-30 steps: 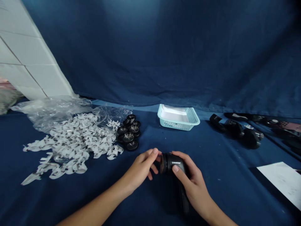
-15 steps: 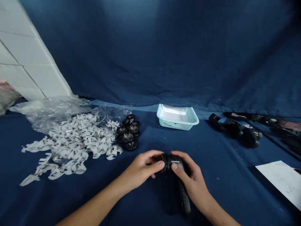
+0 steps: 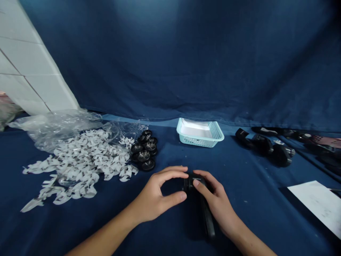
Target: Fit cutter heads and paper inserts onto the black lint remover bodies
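A black handheld device (image 3: 205, 213) with a round head lies on the blue cloth between my hands. My right hand (image 3: 215, 202) is wrapped round its body, thumb on top near a small white label. My left hand (image 3: 160, 193) curls over the round head end, thumb and fingers closed on it. A cluster of black round caps with metal mesh (image 3: 145, 151) sits just beyond my left hand. A heap of white paper pieces (image 3: 80, 163) spreads to the left of the caps.
A light blue plastic basket (image 3: 199, 140) stands at the back centre. Several black devices (image 3: 269, 147) lie at the right. A white sheet (image 3: 319, 202) lies at the right edge. Crumpled clear plastic (image 3: 53, 126) sits at the back left, before a white block.
My left hand has moved from touching the head with its fingertips to cupping it. Both hands and the device have drawn slightly nearer to me.
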Tool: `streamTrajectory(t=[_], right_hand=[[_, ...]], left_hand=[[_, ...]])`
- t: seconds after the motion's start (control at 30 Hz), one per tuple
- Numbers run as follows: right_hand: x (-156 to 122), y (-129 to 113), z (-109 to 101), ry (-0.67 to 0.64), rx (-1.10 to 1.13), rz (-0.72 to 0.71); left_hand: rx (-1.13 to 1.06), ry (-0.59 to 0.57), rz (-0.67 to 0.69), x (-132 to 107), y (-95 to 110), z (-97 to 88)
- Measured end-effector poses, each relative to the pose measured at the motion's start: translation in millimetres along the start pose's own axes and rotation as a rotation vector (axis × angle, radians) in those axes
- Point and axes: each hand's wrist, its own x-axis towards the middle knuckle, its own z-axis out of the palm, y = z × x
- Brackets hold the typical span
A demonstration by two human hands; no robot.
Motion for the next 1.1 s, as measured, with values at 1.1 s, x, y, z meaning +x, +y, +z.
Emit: streamTrajectory(t=[1.1], right_hand=[[-5,-4,-1,-0.075,-0.049,-0.086]], left_hand=[[0.008,-0.081,-0.283,1,-10,10.8]])
